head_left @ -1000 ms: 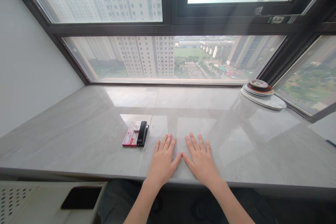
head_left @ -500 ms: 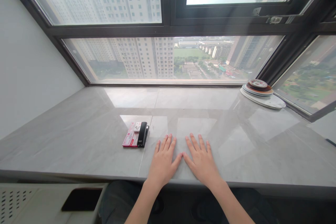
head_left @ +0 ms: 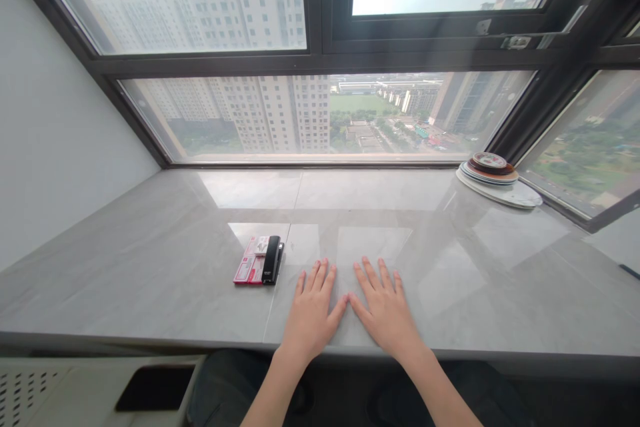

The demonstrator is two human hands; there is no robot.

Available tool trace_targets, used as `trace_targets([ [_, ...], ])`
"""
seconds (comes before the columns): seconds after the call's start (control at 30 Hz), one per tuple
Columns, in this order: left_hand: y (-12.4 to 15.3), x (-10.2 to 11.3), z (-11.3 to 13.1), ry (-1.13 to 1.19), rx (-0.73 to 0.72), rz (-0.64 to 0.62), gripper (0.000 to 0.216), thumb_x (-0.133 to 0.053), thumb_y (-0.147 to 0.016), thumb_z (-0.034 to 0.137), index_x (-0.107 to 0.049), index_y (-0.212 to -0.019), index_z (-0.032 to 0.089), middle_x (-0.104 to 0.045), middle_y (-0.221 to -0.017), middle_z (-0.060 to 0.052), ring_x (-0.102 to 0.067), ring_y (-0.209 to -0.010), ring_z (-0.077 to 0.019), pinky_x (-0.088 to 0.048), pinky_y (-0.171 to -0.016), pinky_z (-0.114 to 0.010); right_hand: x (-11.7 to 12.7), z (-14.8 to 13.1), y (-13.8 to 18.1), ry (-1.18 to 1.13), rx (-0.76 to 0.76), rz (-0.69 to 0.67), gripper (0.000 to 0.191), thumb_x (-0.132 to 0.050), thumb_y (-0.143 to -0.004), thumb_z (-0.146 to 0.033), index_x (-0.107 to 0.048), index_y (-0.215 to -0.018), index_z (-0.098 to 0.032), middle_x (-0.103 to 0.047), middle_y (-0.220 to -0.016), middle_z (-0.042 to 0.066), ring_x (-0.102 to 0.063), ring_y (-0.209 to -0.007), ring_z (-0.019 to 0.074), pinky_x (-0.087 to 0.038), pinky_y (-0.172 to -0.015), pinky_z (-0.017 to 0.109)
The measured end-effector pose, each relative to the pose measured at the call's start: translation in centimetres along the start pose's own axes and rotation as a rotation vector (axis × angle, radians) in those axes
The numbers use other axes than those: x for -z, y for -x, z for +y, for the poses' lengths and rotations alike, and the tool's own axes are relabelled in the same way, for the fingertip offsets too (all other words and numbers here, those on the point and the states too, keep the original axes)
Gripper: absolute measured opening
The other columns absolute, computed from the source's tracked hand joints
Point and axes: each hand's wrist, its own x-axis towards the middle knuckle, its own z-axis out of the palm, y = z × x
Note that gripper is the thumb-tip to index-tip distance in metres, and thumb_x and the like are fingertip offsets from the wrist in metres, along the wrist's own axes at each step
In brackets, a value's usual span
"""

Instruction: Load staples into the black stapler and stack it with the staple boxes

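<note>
My left hand [head_left: 310,310] and my right hand [head_left: 384,309] lie flat, palms down, side by side on the grey stone sill [head_left: 150,267], thumbs nearly touching. Both hands hold nothing and their fingers are stretched out. Just left of my left hand rests a black stapler [head_left: 271,259] on top of a red and pink card or packet [head_left: 247,265], with a small white box at its far end. The stapler is a short way from my left fingertips, not touching them.
A stack of round plates or discs [head_left: 497,178] sits at the far right corner of the sill by the window. A wide window runs along the back, a white wall on the left. Below the sill's front edge are my lap and a pale vented panel [head_left: 30,390].
The hands stay flat in the same place. The view has tilted slightly, so everything sits a little lower in the picture.
</note>
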Motion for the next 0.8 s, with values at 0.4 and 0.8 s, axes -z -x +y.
trace_targets([
  [0.4,0.06,0.13,-0.01,-0.004,-0.008,0.005,0.061,-0.04,-0.106,0.051,-0.031,-0.162,0.028,-0.024,-0.171,-0.007,-0.022,-0.158,-0.0267,-0.024,-0.126,-0.057,-0.08,0.05,-0.05,-0.036,0.002,0.013,0.067,-0.038,-0.102,-0.055,-0.026,-0.165,-0.034,-0.018,-0.172,0.0,-0.007,-0.159,0.0374,-0.01,-0.124,0.066],
  [0.8,0.09,0.07,0.05,-0.005,-0.003,0.011,0.061,-0.04,-0.106,0.05,-0.032,-0.162,0.029,-0.025,-0.17,-0.006,-0.023,-0.158,-0.0278,-0.025,-0.126,-0.057,0.01,0.0,0.05,-0.021,0.008,0.01,0.068,-0.037,-0.102,-0.056,-0.026,-0.165,-0.033,-0.015,-0.173,0.001,-0.006,-0.159,0.0377,-0.008,-0.124,0.066],
])
